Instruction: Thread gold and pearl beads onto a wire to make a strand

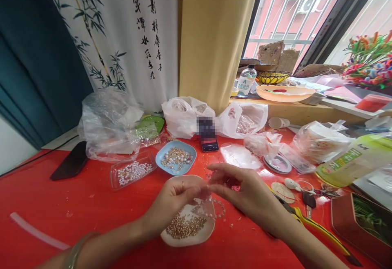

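Observation:
My left hand [180,191] is closed in a pinch, with a loop of clear beads on a string [219,211] hanging beneath its fingertips. Close by on the right, my right hand [241,185] pinches with thumb and forefinger almost touching the left fingertips; what it holds is too fine to make out. Below both hands sits a white dish [208,234] with many small gold beads [185,226]. Behind it, a blue dish [159,158] holds mixed gold and pearly beads. To its left, pearl-like beads [134,172] fill part of a clear plastic tray [114,181].
Yellow-and-black pliers [321,228] lie right of my right arm, near a key [308,201] and a brown box [346,220]. A phone [210,138] stands against white plastic bags [186,116]. A dark phone [70,161] lies at left on the red table [101,212].

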A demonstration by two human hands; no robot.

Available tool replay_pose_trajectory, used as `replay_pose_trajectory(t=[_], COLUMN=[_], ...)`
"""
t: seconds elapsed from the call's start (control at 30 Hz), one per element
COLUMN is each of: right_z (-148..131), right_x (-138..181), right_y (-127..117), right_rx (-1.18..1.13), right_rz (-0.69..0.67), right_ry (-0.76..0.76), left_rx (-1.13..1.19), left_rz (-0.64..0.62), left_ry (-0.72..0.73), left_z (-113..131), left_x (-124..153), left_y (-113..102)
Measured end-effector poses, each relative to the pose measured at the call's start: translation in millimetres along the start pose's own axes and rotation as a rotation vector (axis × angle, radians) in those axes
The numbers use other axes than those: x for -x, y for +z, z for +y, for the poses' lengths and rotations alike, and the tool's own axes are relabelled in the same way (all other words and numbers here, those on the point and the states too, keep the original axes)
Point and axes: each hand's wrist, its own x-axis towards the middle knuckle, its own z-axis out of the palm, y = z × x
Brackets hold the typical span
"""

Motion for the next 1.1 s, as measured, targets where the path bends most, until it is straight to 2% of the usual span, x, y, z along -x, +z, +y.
replay_pose_trajectory(t=[0.17,0.3,0.4,0.5,0.6,0.7,0.8,1.0,1.1], right_z=[11,15,15,12,5,1,2,10,14], right_x=[-7,-8,-5,0,6,9,11,9,5], right_y=[-6,-6,-4,2,13,21,25,27,27], right_rx=[-0.09,0.054,0.336,0.636,0.748,0.802,0.838,0.801,0.62], right_rz=[0.009,0.073,0.234,0.396,0.293,0.165,0.09,0.099,0.155], right_ry=[0.088,0.03,-0.15,-0.441,-0.623,-0.639,-0.624,-0.671,-0.556], left_rx=[0.168,0.276,0.287,0.249,0.151,0.028,-0.08,-0.123,-0.082], left_rz=[0.025,0.016,-0.017,-0.029,-0.068,-0.118,-0.117,-0.182,-0.166], left_ry=[-0.064,-0.102,-0.124,-0.116,-0.077,-0.05,-0.02,0.01,-0.02], left_z=[-3,-3,-2,-2,-2,-2,-2,-4,-5], left_x=[-2,-2,-2,-1,0,1,1,2,1], left_y=[2,1,-1,0,2,4,4,4,4])
